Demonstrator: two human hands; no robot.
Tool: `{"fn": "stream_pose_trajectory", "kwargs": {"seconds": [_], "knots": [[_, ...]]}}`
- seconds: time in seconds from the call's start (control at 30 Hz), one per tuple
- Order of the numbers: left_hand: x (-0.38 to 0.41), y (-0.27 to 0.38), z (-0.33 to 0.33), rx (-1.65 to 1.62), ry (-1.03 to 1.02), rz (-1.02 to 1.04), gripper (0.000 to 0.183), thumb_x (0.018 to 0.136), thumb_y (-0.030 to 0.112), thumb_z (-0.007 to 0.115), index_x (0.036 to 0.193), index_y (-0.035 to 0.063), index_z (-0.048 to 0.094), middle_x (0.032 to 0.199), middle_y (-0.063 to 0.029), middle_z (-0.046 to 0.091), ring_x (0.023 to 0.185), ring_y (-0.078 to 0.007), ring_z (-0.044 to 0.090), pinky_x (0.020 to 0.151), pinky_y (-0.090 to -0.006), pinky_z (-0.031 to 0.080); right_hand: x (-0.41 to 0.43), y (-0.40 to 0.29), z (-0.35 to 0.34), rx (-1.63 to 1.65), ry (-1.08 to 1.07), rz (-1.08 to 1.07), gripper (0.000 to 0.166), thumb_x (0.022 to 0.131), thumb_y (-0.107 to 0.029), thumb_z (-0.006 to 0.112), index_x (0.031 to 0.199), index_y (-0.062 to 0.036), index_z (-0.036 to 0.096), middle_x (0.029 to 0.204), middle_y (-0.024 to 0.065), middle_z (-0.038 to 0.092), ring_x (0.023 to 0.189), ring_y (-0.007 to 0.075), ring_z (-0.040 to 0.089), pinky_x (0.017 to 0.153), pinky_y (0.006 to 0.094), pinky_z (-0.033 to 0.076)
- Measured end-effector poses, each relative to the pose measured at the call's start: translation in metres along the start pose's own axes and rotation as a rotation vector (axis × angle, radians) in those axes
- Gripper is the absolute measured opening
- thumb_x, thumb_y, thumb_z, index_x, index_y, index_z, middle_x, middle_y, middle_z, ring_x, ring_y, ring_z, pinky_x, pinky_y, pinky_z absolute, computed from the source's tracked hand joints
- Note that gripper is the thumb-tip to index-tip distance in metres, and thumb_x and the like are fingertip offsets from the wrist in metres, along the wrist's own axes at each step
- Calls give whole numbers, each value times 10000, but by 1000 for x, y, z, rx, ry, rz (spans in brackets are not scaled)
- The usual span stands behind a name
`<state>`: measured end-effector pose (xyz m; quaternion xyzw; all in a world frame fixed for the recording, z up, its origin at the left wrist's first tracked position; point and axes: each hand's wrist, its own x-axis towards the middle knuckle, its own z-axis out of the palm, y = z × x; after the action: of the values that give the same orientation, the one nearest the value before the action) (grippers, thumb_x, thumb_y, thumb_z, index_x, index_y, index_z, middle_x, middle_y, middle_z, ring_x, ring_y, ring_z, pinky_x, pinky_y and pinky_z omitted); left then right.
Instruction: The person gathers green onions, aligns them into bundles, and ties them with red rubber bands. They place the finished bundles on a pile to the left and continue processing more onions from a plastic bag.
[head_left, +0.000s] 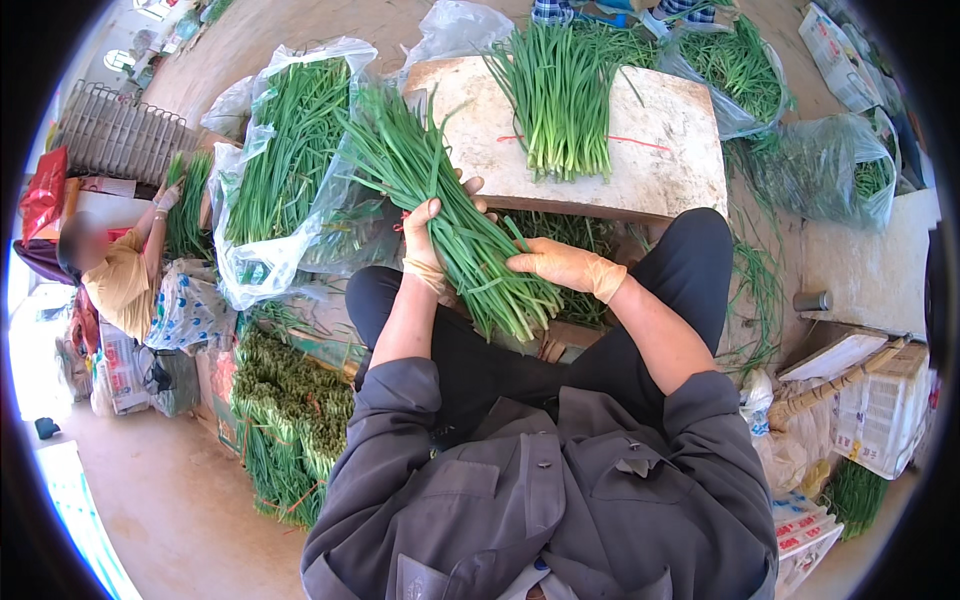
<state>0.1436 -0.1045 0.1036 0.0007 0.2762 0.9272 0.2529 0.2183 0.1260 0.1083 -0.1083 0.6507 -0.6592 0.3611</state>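
Observation:
A thick bunch of green garlic chives (465, 240) slants above my lap, pale cut ends toward me and leaf tips toward the upper left. My left hand (435, 225), in a thin glove, is wrapped around its middle with the thumb on top. Against the right side near the stem ends rests my right hand (566, 264), also gloved, with its fingertips partly hidden by stems. Beyond them, a second pile of chives (566, 112) lies on a worn white board (667, 157). A red tie (637, 142) passes under that pile.
An open plastic bag (259, 270) of chives stands left of the board. Tied bundles (292, 420) are stacked at lower left. More bags (825, 169) of greens sit at right, near a metal can (813, 301). A co-worker (120, 277) handles chives at far left.

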Motion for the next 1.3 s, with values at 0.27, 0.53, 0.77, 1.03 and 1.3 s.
{"fn": "stream_pose_trajectory", "kwargs": {"seconds": [0.27,0.53,0.77,1.03,1.3], "knots": [[16,-4,-16,-32,-19,-48,726,913,189,767,1552,48,451,1102,-139,693,995,-338,706,912,-552,613,-16,-25,10,-691,723,-532,592,847,-193,799,1396,-89,607,1443,156,606,1349,366,575,1107,450,471],[18,-8,-10,9,-67,-80,760,917,214,755,1550,-59,435,1114,-164,714,1019,-299,709,933,-429,607,-12,-26,23,-967,526,-713,375,737,-120,840,1096,-134,730,1449,63,591,1457,338,474,1164,501,408],[21,-18,-13,40,48,-127,717,920,240,745,1515,-57,480,1147,-183,707,1032,-289,696,914,-410,593,-4,-16,24,-1102,570,-678,207,735,-129,814,920,-134,721,1371,44,620,1465,310,460,1182,563,376],[21,-19,-29,-7,37,-149,696,912,259,740,1497,-39,510,1209,-196,699,1081,-305,686,973,-419,584,-2,-18,24,-1156,587,-742,96,749,-128,784,796,-119,701,1217,6,666,1387,258,524,1180,563,384],[9,-19,1,-46,-52,-198,629,914,233,759,1475,26,564,1206,-176,733,1057,-323,728,976,-470,601,-12,-51,6,-1138,940,-934,209,752,-70,786,891,-122,639,1099,18,662,1265,259,599,1142,551,430]]}}
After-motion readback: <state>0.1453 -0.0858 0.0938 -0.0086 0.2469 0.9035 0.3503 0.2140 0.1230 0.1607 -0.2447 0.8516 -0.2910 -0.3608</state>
